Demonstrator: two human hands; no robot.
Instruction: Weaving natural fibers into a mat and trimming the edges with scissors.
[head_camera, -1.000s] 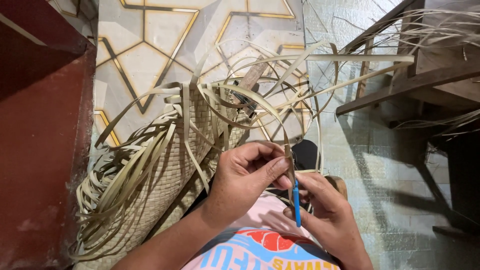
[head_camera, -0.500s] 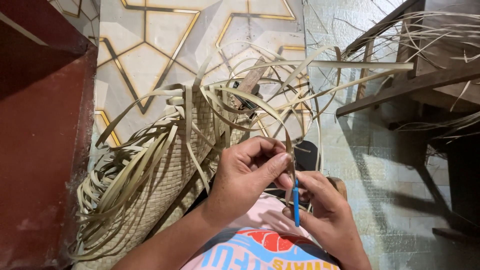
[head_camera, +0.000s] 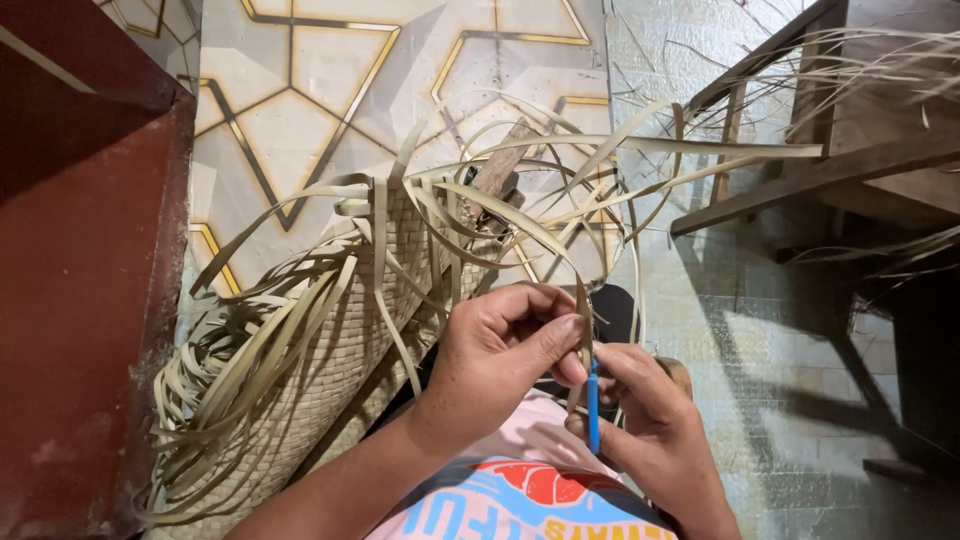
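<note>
Left hand (head_camera: 500, 350) pinches thin tan leaf strip (head_camera: 583, 320) between thumb and fingers. Right hand (head_camera: 645, 425) clamps slim blue tool (head_camera: 593, 405), touching strip. Half-woven pale straw mat (head_camera: 330, 350) beside left forearm.

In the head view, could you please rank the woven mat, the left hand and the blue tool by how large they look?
1. Woven mat, by far the largest.
2. Left hand, though it is closer to the camera, which enlarges it.
3. Blue tool, a thin stick partly hidden by the right hand.
</note>
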